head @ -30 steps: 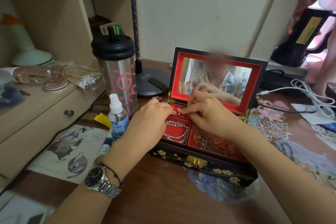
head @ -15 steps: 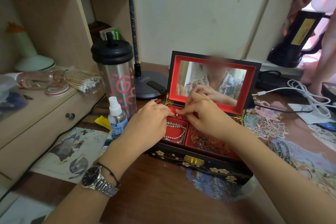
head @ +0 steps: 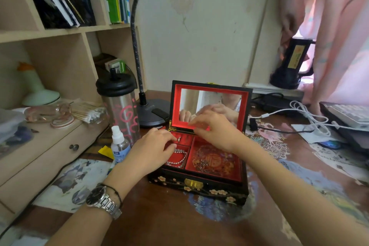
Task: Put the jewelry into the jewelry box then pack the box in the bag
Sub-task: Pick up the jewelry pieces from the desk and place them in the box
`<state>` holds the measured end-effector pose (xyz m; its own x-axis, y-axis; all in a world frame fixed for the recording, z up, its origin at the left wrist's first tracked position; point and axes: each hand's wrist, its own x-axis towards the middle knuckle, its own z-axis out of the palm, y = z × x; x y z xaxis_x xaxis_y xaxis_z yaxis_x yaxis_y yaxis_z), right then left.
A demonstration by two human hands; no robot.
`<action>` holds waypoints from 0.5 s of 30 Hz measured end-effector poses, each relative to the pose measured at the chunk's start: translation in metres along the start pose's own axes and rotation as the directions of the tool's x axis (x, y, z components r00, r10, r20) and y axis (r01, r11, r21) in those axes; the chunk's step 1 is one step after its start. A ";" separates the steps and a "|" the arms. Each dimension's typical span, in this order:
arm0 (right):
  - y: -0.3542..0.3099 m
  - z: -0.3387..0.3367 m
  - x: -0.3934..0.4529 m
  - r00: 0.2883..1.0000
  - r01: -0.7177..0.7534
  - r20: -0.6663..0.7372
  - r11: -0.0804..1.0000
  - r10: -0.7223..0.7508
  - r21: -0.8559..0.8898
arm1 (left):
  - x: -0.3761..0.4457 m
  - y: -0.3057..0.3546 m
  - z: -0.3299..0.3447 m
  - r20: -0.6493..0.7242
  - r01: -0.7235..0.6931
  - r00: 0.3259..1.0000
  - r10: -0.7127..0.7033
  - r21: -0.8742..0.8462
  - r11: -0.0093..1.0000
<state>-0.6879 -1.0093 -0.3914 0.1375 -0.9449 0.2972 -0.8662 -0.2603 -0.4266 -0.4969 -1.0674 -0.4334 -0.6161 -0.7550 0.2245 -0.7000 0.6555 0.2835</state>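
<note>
The black lacquered jewelry box (head: 199, 184) stands open on the desk, with a red lining and a mirror in its raised lid. A pearl bracelet (head: 179, 158) lies in the front left compartment. A small silver ring (head: 179, 139) sits in the back left compartment. A small dark-gold piece (head: 201, 163) lies in the large right compartment. My left hand (head: 155, 150) rests on the box's left edge, with loosely curled fingertips just beside the ring. My right hand (head: 215, 132) hovers over the back of the box near the hinge. Its fingertips are close together and blurred.
A steel tumbler (head: 119, 110) and a spray bottle (head: 119, 144) stand just left of the box. Behind it is a lamp base (head: 153, 112). A white cable (head: 311, 114) and a keyboard (head: 351, 116) lie to the right. A shelf unit with a drawer (head: 60, 146) is on the left.
My hands have parted from their shared pinch over the back left compartment. The ring now lies there. My right hand has risen toward the lid, and the view has tilted up.
</note>
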 end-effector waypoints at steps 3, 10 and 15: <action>0.013 -0.031 -0.023 0.993 -0.076 -0.092 0.997 0.076 0.001 | 0.000 0.004 -0.004 -0.006 0.011 1.000 -0.011 0.103 0.995; 0.056 -0.090 -0.103 0.957 -0.238 -0.171 0.971 0.234 -0.001 | 0.003 0.058 -0.007 -0.239 0.005 0.970 0.045 0.203 0.979; 0.084 -0.099 -0.152 0.936 -0.317 -0.167 0.948 0.310 -0.016 | 0.006 0.130 0.004 -0.238 -0.161 0.955 0.176 0.079 0.984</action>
<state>-0.8291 -0.8680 -0.3872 -0.2199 -0.9319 0.2883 -0.8729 0.0561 -0.4847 -0.5925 -0.9864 -0.3986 -0.6256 -0.6104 0.4858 -0.6177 0.7679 0.1695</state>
